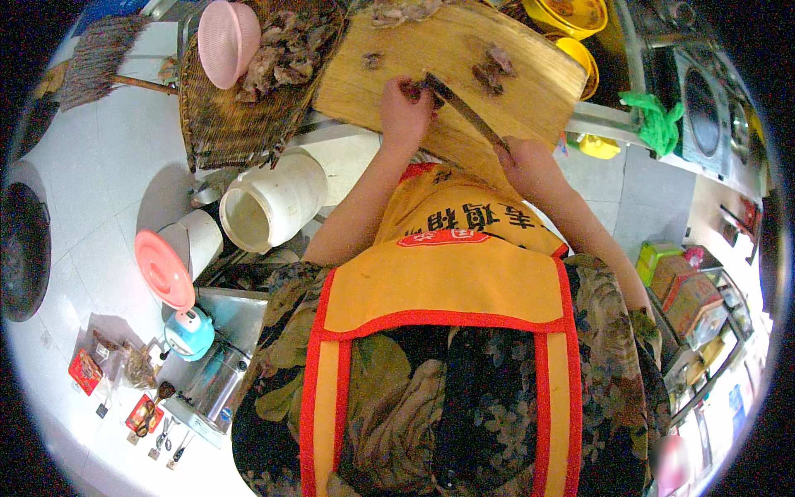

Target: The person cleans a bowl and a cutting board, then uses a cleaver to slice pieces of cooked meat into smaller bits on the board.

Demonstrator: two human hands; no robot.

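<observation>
My right hand (533, 166) grips the handle of a long, narrow-bladed knife (469, 115), its blade slanting up and left over a thick wooden cutting board (528, 118). My left hand (407, 115) has its fingers curled round a dark reddish-brown piece, apparently meat (440, 101), at the knife's tip end. My fingers partly cover that piece. On the board to the right lie a few brown meat pieces (490, 73). One small scrap (372, 60) sits to the left, and a paler heap of meat (404, 11) is at the far edge.
Left of the board, a woven bamboo tray (211, 124) carries piled brown meat (292, 53) and a pink plastic colander (228, 43). Yellow containers (568, 15) stand at the far right corner. A green plastic bag (655, 121) hangs at right. A white bucket (273, 202) lies below the tray.
</observation>
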